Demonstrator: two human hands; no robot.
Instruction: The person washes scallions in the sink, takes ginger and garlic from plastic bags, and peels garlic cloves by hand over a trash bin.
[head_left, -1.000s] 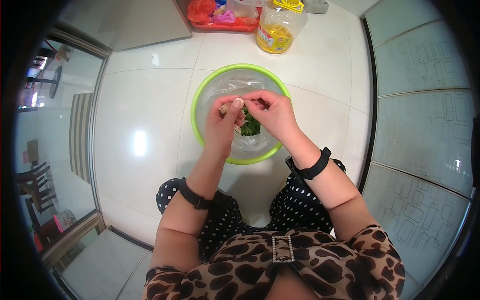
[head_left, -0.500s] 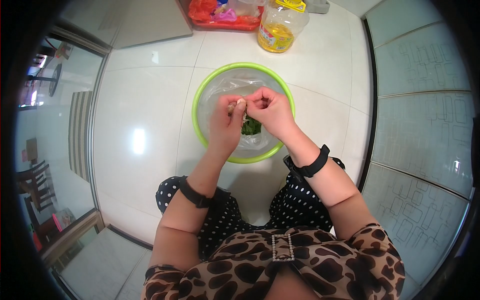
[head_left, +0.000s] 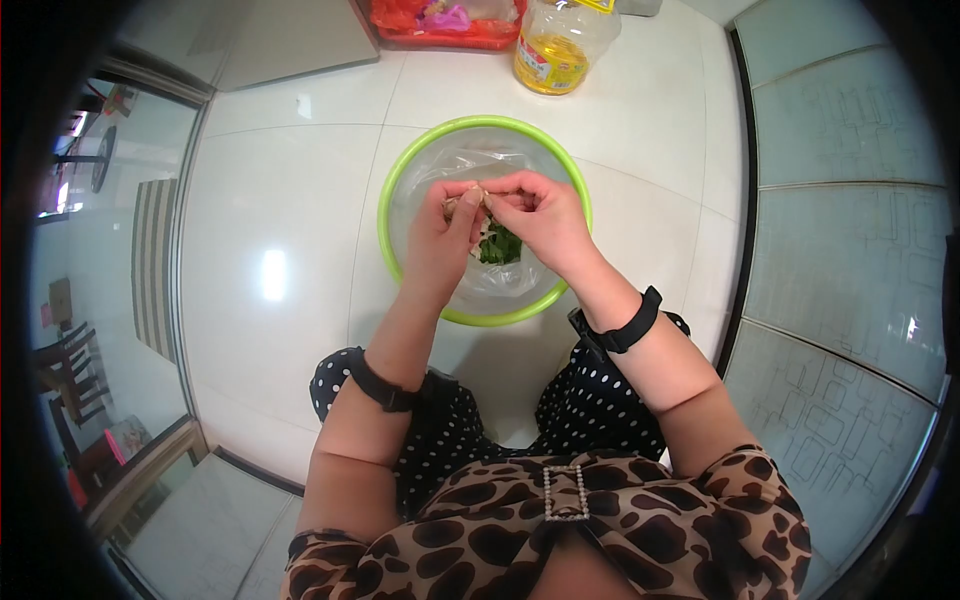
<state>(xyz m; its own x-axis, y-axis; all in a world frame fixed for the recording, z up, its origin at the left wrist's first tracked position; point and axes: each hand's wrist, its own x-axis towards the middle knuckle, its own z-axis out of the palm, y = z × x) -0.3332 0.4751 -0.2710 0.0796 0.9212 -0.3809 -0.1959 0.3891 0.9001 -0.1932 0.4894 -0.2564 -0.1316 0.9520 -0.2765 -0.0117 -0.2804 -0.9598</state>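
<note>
My left hand (head_left: 441,235) is closed around a small whitish-tan piece (head_left: 479,193), whose kind is too small to make out. My right hand (head_left: 546,219) pinches at the same piece, and the fingertips of both hands meet there. They are above a basin (head_left: 484,320) with a bright green rim. Clear plastic bagging (head_left: 480,288) lies inside the basin. Green leaves (head_left: 498,246) rest in it, with whitish bits (head_left: 478,250) beside them. My hands partly hide the contents.
Beyond the basin, a large bottle of yellow oil (head_left: 552,62) stands on the tiled floor (head_left: 290,190). To its left is a red tray (head_left: 450,41) with plastic bags. Frosted glass panels (head_left: 850,230) run along the right, and a glass door (head_left: 150,250) is at the left.
Both hands stay together over the basin, shifted slightly left, with the fingertips closer. More of the leaves shows below them. The view has tilted a little.
</note>
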